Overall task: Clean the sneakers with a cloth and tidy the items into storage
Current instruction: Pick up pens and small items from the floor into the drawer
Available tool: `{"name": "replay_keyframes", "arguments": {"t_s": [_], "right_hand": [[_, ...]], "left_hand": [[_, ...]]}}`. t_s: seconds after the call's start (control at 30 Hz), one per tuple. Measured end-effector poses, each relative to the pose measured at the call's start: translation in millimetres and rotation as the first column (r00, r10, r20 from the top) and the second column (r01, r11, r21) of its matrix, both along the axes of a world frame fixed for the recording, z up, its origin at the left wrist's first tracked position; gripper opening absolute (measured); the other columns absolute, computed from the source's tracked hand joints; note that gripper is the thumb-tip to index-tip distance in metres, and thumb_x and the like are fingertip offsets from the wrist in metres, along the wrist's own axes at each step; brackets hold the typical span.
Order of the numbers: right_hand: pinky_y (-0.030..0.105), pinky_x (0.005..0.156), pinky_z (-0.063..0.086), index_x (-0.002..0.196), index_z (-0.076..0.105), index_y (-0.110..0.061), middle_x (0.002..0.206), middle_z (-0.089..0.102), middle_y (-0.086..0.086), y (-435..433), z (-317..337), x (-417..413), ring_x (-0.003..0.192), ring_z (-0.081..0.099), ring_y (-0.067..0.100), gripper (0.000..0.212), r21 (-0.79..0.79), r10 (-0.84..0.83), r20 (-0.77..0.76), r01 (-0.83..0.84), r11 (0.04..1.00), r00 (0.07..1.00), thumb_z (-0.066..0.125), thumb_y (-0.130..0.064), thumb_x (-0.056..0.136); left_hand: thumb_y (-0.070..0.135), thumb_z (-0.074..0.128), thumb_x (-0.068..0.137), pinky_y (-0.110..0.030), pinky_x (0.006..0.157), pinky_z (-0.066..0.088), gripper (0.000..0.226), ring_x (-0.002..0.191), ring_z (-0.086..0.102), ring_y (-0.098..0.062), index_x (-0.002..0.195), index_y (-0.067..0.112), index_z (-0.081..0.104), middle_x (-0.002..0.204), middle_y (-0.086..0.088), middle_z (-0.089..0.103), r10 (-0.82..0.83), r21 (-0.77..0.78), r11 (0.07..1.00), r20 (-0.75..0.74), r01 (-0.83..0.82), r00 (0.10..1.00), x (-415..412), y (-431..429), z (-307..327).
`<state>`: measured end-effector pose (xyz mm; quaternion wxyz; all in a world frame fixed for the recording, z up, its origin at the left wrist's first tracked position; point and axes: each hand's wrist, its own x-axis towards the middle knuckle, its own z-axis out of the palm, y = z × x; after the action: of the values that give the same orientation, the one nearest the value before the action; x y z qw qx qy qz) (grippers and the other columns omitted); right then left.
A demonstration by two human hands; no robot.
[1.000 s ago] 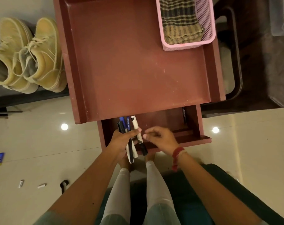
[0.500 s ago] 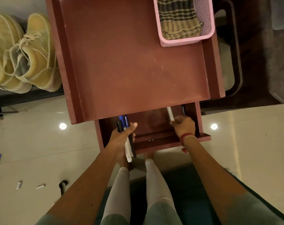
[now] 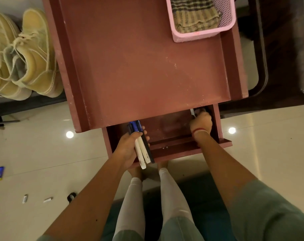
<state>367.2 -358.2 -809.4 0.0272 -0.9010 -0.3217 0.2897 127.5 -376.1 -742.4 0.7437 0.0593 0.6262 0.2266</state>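
Several markers (image 3: 143, 150) in left hand (image 3: 126, 147); right hand (image 3: 200, 122) grips marker (image 3: 192, 112) in drawer (image 3: 167, 126).

Glossy cream floor (image 3: 43, 150), reddish table (image 3: 139, 66), perhaps dark chair (image 3: 264, 58)

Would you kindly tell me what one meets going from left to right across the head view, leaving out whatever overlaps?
sneakers → left hand gripping markers → right hand holding a white marker inside the open drawer.
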Motion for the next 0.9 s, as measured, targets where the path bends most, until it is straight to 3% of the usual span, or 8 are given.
{"name": "replay_keyframes", "arguments": {"t_s": [0.07,0.17,0.27,0.47,0.53,0.63,0.77,0.9], "right_hand": [[0.026,0.083,0.047,0.107,0.066,-0.005,0.107,0.066,0.012,-4.7,26.4,-18.0,0.101,0.063,0.027,0.023,0.068,-0.018,-0.232,0.035,0.997,0.973,0.064,-0.011,0.085],[0.014,0.076,0.046,0.101,0.068,-0.013,0.096,0.066,-0.002,-27.6,72.1,-58.9,0.090,0.061,0.009,0.019,0.055,0.072,-0.595,-0.049,0.997,0.800,0.069,-0.017,0.083],[0.025,0.076,0.054,0.104,0.066,-0.013,0.095,0.067,-0.001,-48.3,92.8,-89.6,0.089,0.064,0.011,0.024,0.018,0.028,-0.745,-0.022,1.000,0.666,0.072,-0.016,0.081],[0.033,0.080,0.056,0.097,0.067,-0.014,0.088,0.069,0.000,-53.2,82.3,-89.9,0.085,0.067,0.015,0.020,-0.032,-0.056,-0.729,0.049,0.998,0.682,0.073,-0.009,0.078],[0.029,0.082,0.053,0.099,0.067,-0.014,0.086,0.066,-0.003,-49.1,78.4,-71.2,0.083,0.064,0.012,0.020,-0.020,-0.073,-0.626,0.078,0.997,0.776,0.072,-0.010,0.080],[0.026,0.086,0.047,0.101,0.067,-0.006,0.094,0.067,0.006,-36.2,62.5,-36.3,0.086,0.060,0.015,0.022,0.043,-0.096,-0.384,0.121,0.992,0.918,0.072,-0.009,0.080],[0.030,0.088,0.047,0.098,0.067,-0.003,0.102,0.069,0.014,-20.1,25.7,-11.4,0.097,0.064,0.028,0.020,0.033,-0.072,-0.237,0.082,0.996,0.969,0.071,-0.008,0.080],[0.039,0.086,0.051,0.101,0.068,-0.005,0.104,0.068,0.017,-10.0,-8.2,4.2,0.099,0.063,0.036,0.020,-0.041,0.009,-0.118,-0.014,0.999,0.993,0.069,-0.012,0.082]], "left_hand": [[0.005,0.051,0.095,-0.036,0.078,0.053,0.019,0.088,0.065,-0.019,0.109,0.012,0.061,0.093,-0.003,0.067,-0.010,0.010,1.000,-0.015,0.010,1.000,3.5,2.0,2.6],[0.007,0.059,0.091,-0.036,0.078,0.053,0.020,0.091,0.064,-0.021,0.110,0.009,0.061,0.093,-0.006,0.067,-0.029,0.011,1.000,-0.027,0.030,0.999,8.8,2.9,4.1],[0.009,0.066,0.086,-0.042,0.081,0.056,0.026,0.089,0.064,-0.024,0.111,0.005,0.061,0.093,-0.010,0.066,-0.059,0.011,0.998,-0.052,0.060,0.997,12.3,2.0,2.3],[0.011,0.072,0.081,-0.039,0.082,0.054,0.021,0.085,0.066,-0.020,0.101,0.014,0.065,0.085,-0.004,0.069,-0.064,0.000,0.998,-0.093,0.064,0.994,11.0,-5.9,-7.0],[0.012,0.071,0.082,-0.037,0.082,0.053,0.019,0.082,0.064,-0.016,0.099,0.018,0.067,0.082,0.000,0.068,-0.047,-0.017,0.999,-0.111,0.045,0.993,10.6,-8.0,-7.6],[0.019,0.070,0.085,-0.033,0.077,0.052,0.023,0.084,0.063,-0.015,0.108,0.016,0.066,0.086,0.000,0.067,-0.026,-0.075,0.997,-0.117,0.017,0.993,9.9,-8.7,-7.2],[0.016,0.055,0.094,-0.034,0.075,0.052,0.018,0.088,0.064,-0.018,0.108,0.012,0.065,0.094,-0.004,0.067,0.027,-0.118,0.992,-0.079,-0.036,0.997,7.1,-8.2,-6.8],[0.010,0.048,0.095,-0.040,0.086,0.052,0.025,0.095,0.065,-0.019,0.113,0.011,0.065,0.102,-0.005,0.069,0.036,-0.106,0.993,-0.080,-0.044,0.996,-0.8,-8.6,-10.5]]}}
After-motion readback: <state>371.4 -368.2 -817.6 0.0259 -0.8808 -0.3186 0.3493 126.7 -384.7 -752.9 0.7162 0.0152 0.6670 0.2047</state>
